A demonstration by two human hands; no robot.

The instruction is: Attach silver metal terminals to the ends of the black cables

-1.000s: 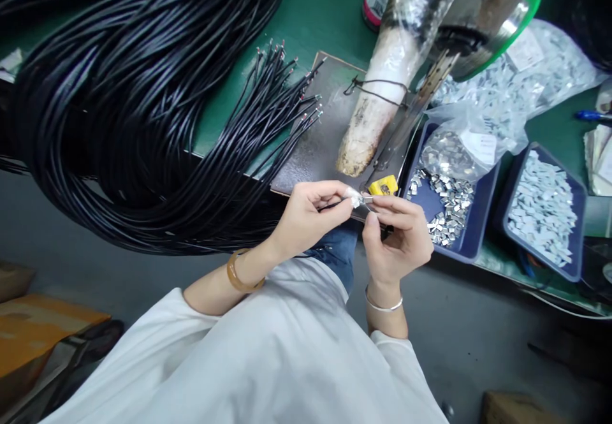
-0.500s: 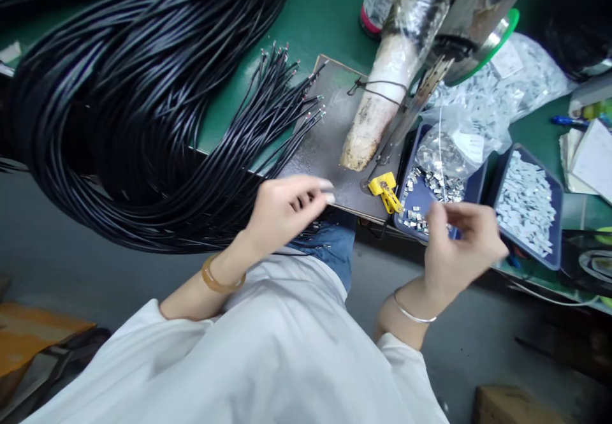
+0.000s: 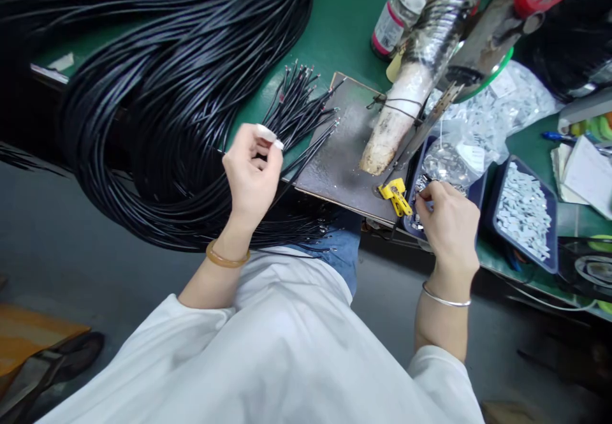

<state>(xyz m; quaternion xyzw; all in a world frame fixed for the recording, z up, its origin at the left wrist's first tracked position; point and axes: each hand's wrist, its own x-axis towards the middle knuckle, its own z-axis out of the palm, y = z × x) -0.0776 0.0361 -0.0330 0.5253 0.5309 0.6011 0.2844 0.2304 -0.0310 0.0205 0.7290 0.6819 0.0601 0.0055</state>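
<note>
Green-topped, the bench [image 3: 344, 9] runs above a grey floor [image 3: 153, 296], its near edge crossing in front of the person. Black cables [image 3: 272, 29], slim, smooth and glossy, lie over its left side in a thick looped bundle that sags past the edge; their cut ends [image 3: 299, 86] fan out toward a dark, scuffed flat plate [image 3: 335, 169], with tiny reddish and pale tips showing. The left hand [image 3: 252, 178] is just by these ends, thumb and forefinger drawn close together, white coverings [image 3: 266, 132] on their tips; whether a cable sits between them I cannot tell. Small shiny metal pieces [image 3: 415, 220] lie loose in a blue plastic tray [image 3: 478, 188] on the right, beneath a knotted clear bag [image 3: 447, 159] of more metal. At that tray's near left part, the right hand [image 3: 452, 223] reaches down with narrowed fingers, their grip too hidden to judge. Beside it, a second blue tray [image 3: 553, 245] holds a heap of flat, pale blue-grey pieces [image 3: 523, 210]. A yellow clip [image 3: 396, 194] rests at the plate's edge, near a ribbed hose [image 3: 433, 38] ending in a stained, whitish wrapped nozzle [image 3: 394, 124]. Behind stands a transparent jar [image 3: 388, 29] with a pink-edged label.
</note>
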